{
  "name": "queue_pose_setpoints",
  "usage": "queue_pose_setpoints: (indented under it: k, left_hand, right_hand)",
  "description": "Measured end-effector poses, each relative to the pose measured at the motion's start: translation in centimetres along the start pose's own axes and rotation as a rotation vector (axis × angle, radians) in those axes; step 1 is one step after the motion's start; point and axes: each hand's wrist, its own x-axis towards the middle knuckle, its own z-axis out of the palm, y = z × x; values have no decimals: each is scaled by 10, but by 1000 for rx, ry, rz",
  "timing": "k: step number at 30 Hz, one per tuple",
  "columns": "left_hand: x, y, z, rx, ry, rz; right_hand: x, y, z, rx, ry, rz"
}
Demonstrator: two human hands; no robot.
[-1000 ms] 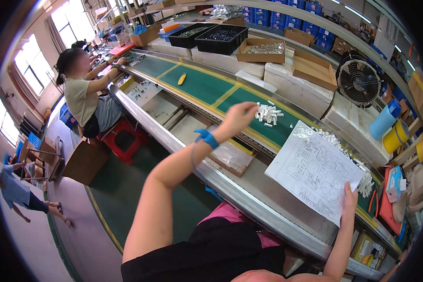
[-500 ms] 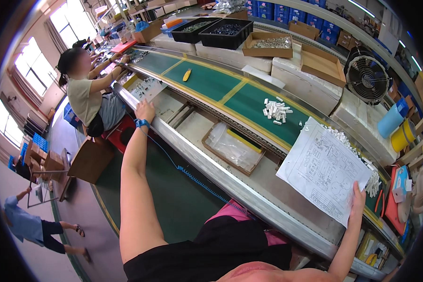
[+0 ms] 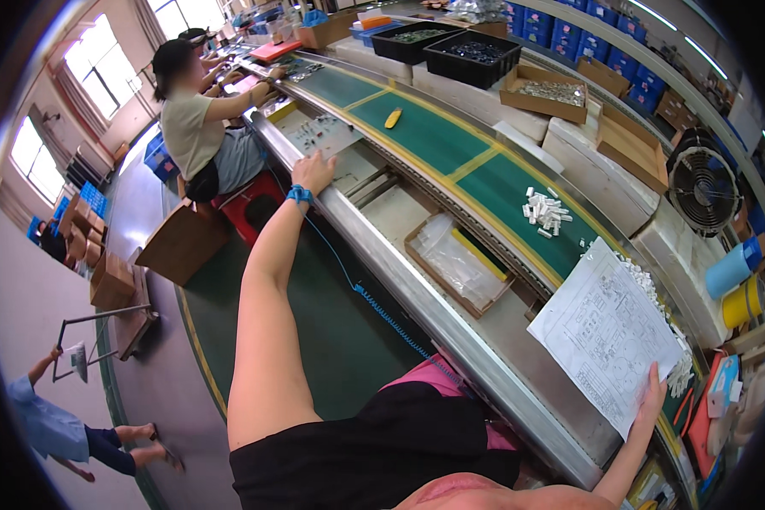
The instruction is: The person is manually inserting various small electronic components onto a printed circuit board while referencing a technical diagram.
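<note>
Nearby, bags (image 3: 447,248) in carton (image 3: 483,306), left hand (image 3: 314,172) spread, right hand (image 3: 651,398) in pinch on sheet (image 3: 608,336).

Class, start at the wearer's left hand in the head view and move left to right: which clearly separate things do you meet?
Left hand, small yellow tool, clear plastic bag, smaller pile of white pieces, right hand, yellow container.

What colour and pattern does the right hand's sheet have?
The sheet is white with dark line drawings, seen in the head view.
</note>
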Motion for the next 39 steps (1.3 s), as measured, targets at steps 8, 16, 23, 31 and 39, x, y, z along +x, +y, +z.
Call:
queue_pose_setpoints:
  k: [8, 16, 23, 31, 39]
  left_hand:
    - [-81, 36, -30, 6, 128, 298]
    - [-175, 111, -66, -239, 143, 771]
    - [-256, 176, -104, -553, -18, 1162]
    - [-314, 280, -147, -922, -210, 1557]
    - [-196, 360, -104, -711, 109, 1169]
  right_hand:
    - [9, 3, 6, -156, 88, -22]
    - [4, -17, 5, 82, -30, -126]
    - [3, -17, -23, 933, -539, -226]
    - [-11, -31, -7, 971, -449, -226]
    - [-8, -36, -11, 1003, -530, -280]
